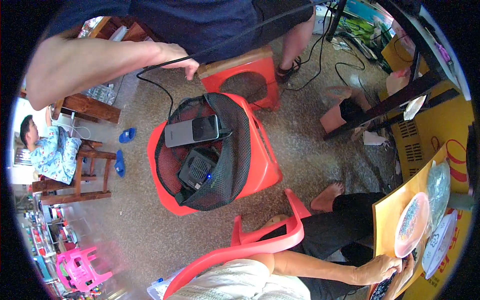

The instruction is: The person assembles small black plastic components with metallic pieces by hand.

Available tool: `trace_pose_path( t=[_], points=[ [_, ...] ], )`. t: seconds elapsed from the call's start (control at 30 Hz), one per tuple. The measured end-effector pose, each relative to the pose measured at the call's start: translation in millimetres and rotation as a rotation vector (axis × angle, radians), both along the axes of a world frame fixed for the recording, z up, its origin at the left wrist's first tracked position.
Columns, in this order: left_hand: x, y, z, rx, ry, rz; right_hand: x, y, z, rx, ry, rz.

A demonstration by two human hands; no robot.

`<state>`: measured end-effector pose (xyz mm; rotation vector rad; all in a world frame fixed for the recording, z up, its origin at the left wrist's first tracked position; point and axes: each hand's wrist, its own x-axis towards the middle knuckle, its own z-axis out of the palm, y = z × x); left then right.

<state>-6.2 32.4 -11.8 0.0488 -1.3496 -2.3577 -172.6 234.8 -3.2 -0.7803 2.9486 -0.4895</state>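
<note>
No hand here can be made out as mine. A person in a pale top sits on a red armchair (200, 270), one hand (380, 268) closed over something small and dark at the right. That hand is beside a pink oval dish (412, 225) of small bead-like pieces on a yellow board (382, 220). At the top, a person in dark clothes rests a hand (177, 55) near an orange-red stool (235, 72). On a red stool (265, 165) lies a black mesh bag (227, 175), holding a silver phone-like device (180, 131) and a dark box-shaped device (197, 170) with a blue light.
A black cable (155, 82) runs from the bag past the person at the top. Blue slippers (120, 162) lie on the speckled floor near a person on a wooden chair (80, 175). A pink plastic chair (80, 270) stands lower left. Dark table legs (370, 115) rise at the right.
</note>
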Motion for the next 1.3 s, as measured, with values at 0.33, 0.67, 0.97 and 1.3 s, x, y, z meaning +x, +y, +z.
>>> trace_pose_path(
  t=[0.33, 0.67, 0.97, 1.3],
  points=[
    [-2, -5, 2, 0.042, 0.017, 0.007, 5, -11, 5, -0.04, 0.022, -0.02],
    [1, -15, 2, 0.012, -0.039, -0.012, -5, -11, -14, -0.18, -0.149, -0.086],
    [-2, -16, 4, 0.019, -0.006, 0.01, -7, -1, 2, -0.08, -0.119, -0.107],
    [1, -12, -6, -0.067, -0.096, -0.035, 2, -13, 8, -0.068, -0.056, -0.141]
  ],
)
